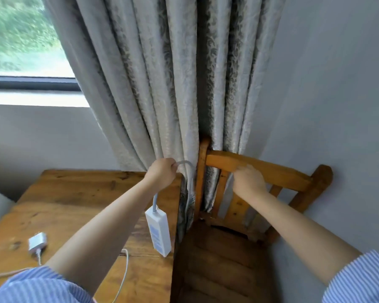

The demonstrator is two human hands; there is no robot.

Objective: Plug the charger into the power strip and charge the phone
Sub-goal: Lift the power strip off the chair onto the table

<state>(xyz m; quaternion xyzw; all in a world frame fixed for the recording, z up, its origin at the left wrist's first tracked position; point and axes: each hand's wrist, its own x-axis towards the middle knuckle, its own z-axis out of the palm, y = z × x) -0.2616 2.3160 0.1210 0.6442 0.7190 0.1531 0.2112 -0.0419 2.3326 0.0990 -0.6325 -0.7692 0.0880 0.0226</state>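
The left hand (161, 176) grips the cord of the white power strip (158, 231), which dangles over the table (74, 204); the right hand (248, 182) reaches toward the chair (271, 173).

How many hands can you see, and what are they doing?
2. The left hand grips the white cord near the curtain, with the power strip dangling below. The right hand rests on the wooden chair back.

One power strip (158, 231), one charger (37, 242), two hands (161, 176) (248, 182), one chair (258, 171), one table (70, 193), one curtain (173, 84).
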